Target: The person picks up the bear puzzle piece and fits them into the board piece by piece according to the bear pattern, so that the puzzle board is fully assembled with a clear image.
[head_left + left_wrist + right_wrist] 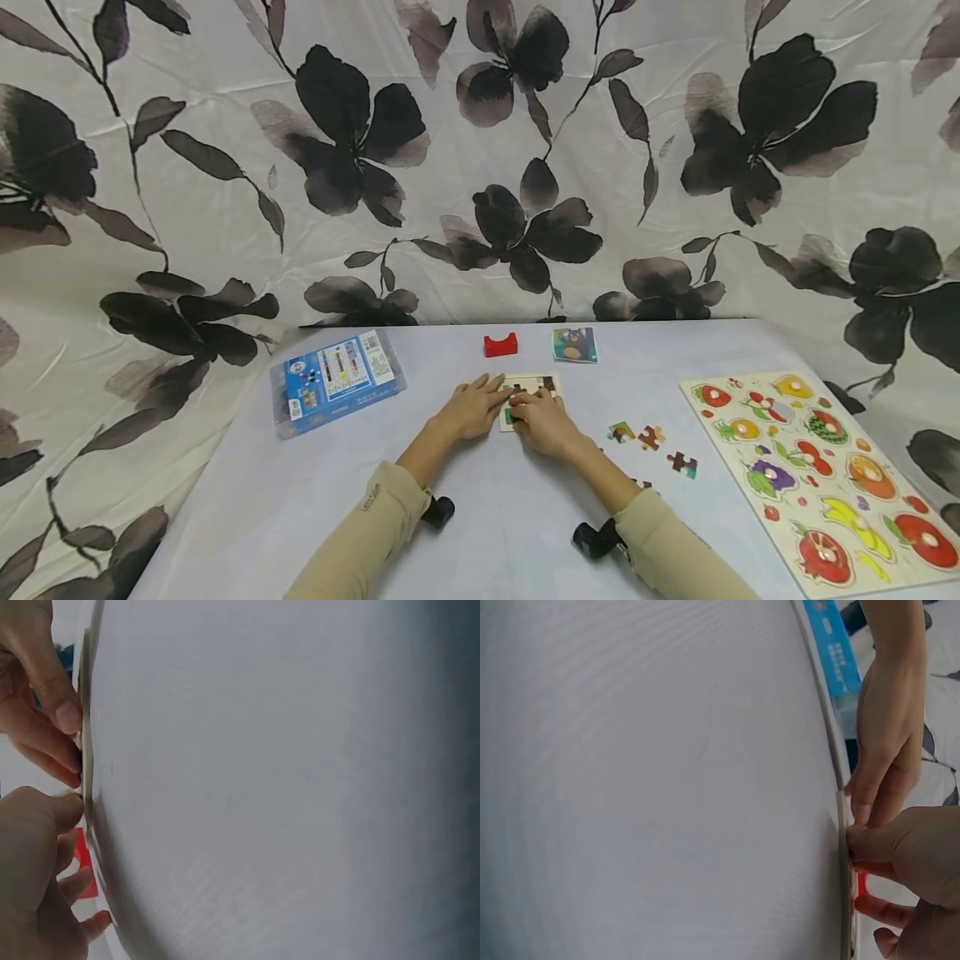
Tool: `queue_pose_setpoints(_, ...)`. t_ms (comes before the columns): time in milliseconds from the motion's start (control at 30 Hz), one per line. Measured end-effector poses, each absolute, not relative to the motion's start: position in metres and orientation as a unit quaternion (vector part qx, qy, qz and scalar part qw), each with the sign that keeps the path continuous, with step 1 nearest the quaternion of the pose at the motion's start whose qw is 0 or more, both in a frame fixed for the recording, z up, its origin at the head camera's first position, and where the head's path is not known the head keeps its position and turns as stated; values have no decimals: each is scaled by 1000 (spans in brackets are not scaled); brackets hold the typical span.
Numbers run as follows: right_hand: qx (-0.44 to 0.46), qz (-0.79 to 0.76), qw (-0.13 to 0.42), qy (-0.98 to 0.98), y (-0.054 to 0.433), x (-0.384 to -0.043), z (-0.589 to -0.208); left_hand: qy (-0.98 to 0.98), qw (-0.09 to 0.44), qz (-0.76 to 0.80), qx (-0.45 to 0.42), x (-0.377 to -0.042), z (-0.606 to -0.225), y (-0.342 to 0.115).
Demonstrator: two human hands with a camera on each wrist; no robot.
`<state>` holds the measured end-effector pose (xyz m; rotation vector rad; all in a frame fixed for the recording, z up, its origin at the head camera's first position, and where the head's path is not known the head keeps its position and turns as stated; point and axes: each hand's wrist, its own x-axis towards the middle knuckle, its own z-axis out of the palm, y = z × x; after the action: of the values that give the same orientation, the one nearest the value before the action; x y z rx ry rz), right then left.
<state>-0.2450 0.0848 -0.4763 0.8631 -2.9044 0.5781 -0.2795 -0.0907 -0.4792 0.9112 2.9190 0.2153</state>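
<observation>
A small jigsaw board [507, 423] with a pale frame lies on the table, partly filled with green and brown pieces. My left hand [472, 408] rests along its left side, fingers stretched forward and thumb at the frame. On the board's middle, my right hand [546, 423] presses with spread fingertips over a green area; its fingers hide what lies under them. Both thumbs come close together at the board's near side. From low down, the left wrist view shows the right hand [41, 697] above the board's thin edge [86, 742], with the left hand [34, 862] beside it.
Loose jigsaw pieces [651, 437] lie to the right of the board. Beyond it are a red stand [500, 344] and a bear picture card [575, 344]. A blue plastic case [337, 382] sits at left, a large fruit puzzle board [813, 475] at right.
</observation>
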Motion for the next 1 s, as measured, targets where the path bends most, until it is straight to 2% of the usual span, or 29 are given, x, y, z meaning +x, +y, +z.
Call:
queue_pose_setpoints(433,277,315,34,-907,85,-261,-481,940,43,127,313,-275,-483,-91)
queue_pose_setpoints(500,279,338,36,-898,86,-265,-480,936,6,155,316,-276,-484,-90)
queue_pose_setpoints(667,281,337,33,-898,90,-268,-478,914,-158,207,311,-282,-487,-86)
queue_pose_setpoints(700,285,335,33,-897,90,-269,-478,913,-171,206,307,-283,-487,-86)
queue_pose_setpoints(767,293,334,35,-895,91,-270,-479,916,-167,195,308,-285,-488,-85)
queue_pose_setpoints(900,320,331,47,-887,91,-270,-482,932,-98,159,310,-287,-490,-85)
queue_pose_setpoints(1000,336,318,61,-885,91,-269,-483,936,-76,148,309,-287,-490,-85)
